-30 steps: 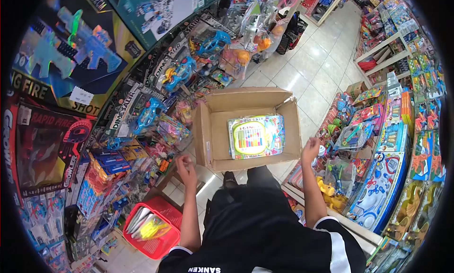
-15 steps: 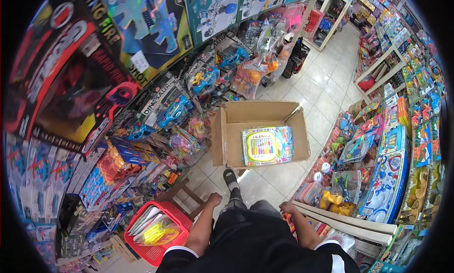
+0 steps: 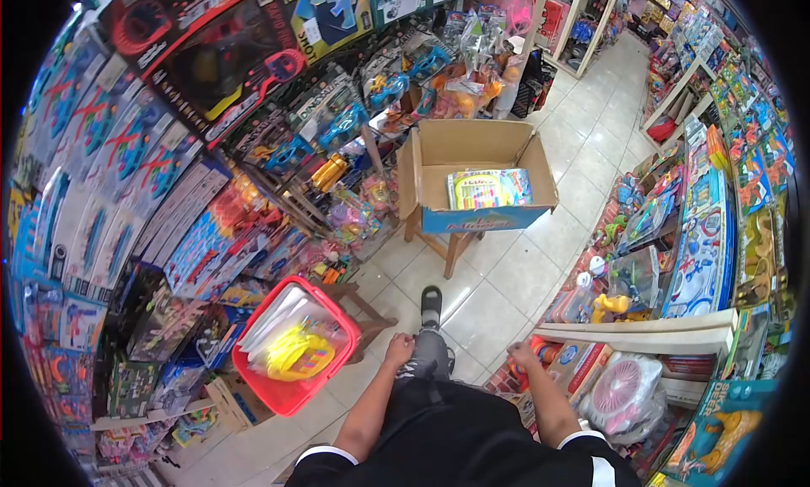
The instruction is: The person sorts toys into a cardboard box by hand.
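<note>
My left hand (image 3: 399,349) hangs in front of my left thigh with its fingers curled in, and nothing shows in it. On the other side my right hand (image 3: 521,354) is also loosely closed, near the low shelf on the right, and I see nothing held. Left of my left hand a red plastic bin (image 3: 340,362) holds white packs and a bag of yellow items (image 3: 299,352). Farther ahead an open cardboard box (image 3: 472,141) rests on a wooden stool (image 3: 451,255). Inside it lies a colourful flat pack (image 3: 489,189). Neither hand touches box or bin.
Boxed toys (image 3: 211,57) and bagged toys line the left side. On the right, shelves carry more toys, with a wooden shelf edge (image 3: 633,331) beside me and a wrapped pink fan (image 3: 620,390) below. A tiled floor aisle (image 3: 591,107) runs ahead between them.
My view has shifted, so the box sits higher and its stool and blue front show. The red bin appears higher and farther right. Both hands stay low, touching neither box nor bin.
</note>
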The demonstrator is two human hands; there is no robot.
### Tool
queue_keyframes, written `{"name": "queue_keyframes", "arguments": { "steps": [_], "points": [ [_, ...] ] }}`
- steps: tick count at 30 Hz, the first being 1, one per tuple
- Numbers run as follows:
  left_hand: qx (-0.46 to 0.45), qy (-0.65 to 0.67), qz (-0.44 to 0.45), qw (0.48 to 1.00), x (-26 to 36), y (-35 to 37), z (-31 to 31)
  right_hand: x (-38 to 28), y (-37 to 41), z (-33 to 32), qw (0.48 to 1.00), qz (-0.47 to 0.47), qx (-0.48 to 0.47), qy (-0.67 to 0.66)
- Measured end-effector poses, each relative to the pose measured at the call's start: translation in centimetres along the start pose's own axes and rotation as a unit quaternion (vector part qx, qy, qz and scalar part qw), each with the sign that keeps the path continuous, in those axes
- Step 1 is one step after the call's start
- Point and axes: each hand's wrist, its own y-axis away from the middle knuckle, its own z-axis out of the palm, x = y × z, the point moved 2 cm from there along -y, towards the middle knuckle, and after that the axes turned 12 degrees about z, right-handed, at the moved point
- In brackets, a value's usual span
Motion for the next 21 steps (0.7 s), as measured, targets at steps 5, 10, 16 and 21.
{"name": "queue_keyframes", "arguments": {
  "steps": [5,10,16,21],
  "points": [
    [0.020,0.046,-0.161,0.986,-8.5,11.9,-1.6,12.7,-0.7,4.7,0.991,0.003,0.031,0.127],
    [-0.159,-0.074,-0.290,0.941,-18.6,24.6,-4.0,15.7,6.0,8.3,0.982,0.152,-0.070,0.092],
    [0.019,0.130,-0.443,0.887,-21.3,35.3,-10.7,10.8,8.7,14.2,0.807,-0.113,-0.124,0.567],
    [0.085,0.097,-0.342,0.931,-31.7,38.5,-15.3,4.1,8.5,21.8,0.959,-0.017,-0.024,0.281]
  ]
}}
